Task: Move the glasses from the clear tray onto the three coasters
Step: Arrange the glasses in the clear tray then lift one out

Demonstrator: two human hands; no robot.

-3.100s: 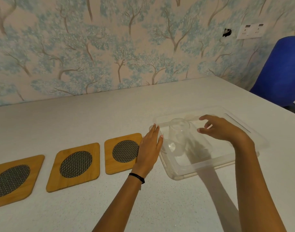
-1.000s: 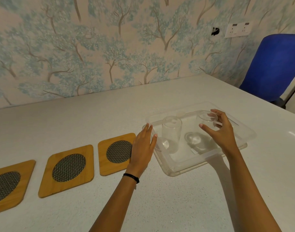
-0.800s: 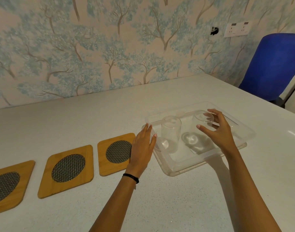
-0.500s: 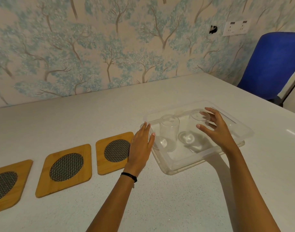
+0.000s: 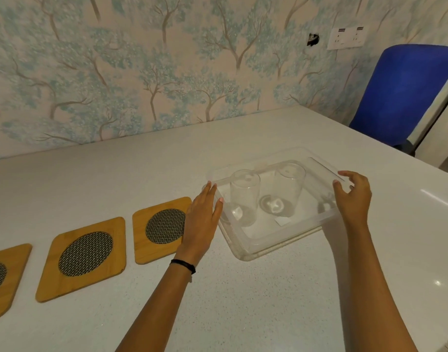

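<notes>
A clear tray [image 5: 266, 243] sits on the white table. Two clear glasses stand upright in it, one at the left [image 5: 244, 193] and one at the right [image 5: 289, 186]. To the tray's left lies a row of three bamboo coasters with dark mesh ovals: near [image 5: 162, 229], middle [image 5: 83, 257] and far left [image 5: 2, 275], all bare. My left hand [image 5: 201, 221] lies flat and open against the tray's left wall. My right hand [image 5: 352, 196] is at the tray's right rim, fingers curled and apart, holding nothing.
A blue chair [image 5: 406, 92] stands beyond the table's right edge. The wallpapered wall with a white socket [image 5: 346, 38] runs along the back. The white tabletop [image 5: 243, 301] stretches in front of the tray.
My right hand has let go of the right glass and moved right to the tray's rim. The glass now stands upright. My left hand has stayed at the tray's left side.
</notes>
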